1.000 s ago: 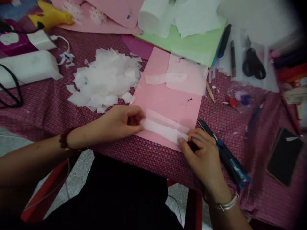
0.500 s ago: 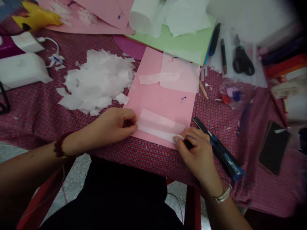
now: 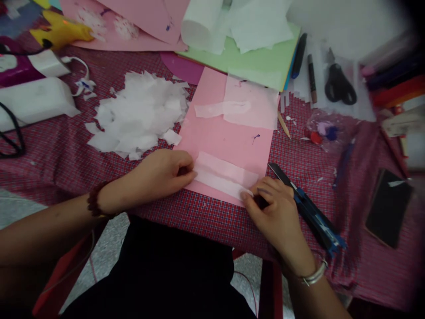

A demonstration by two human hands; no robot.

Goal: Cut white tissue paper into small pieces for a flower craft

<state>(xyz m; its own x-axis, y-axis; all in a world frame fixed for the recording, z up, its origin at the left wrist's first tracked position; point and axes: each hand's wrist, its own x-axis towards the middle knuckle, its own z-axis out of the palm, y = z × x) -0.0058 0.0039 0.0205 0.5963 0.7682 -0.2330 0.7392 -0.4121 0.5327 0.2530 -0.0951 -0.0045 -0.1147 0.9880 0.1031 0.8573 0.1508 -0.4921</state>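
Observation:
A strip of thin white paper, folded lengthwise along its near edge, lies on a pink sheet. My left hand pinches the strip's left end between thumb and forefinger. At the opposite end, my right hand grips the near right corner, thumb on top and fingers curled. Just beyond my right hand rests a blue utility knife with its blade out. Farther up the pink sheet are another narrow white strip and a larger thin white piece.
A heap of cut white paper pieces lies left of the pink sheet. Black-handled scissors, a marker and a dark phone-like slab are on the right. A white power strip sits at left, a paper roll at the back.
The whole view has shifted slightly, so things sit a little farther right. Both hands keep hold of the strip's ends, and the folded band along its near edge looks slightly wider.

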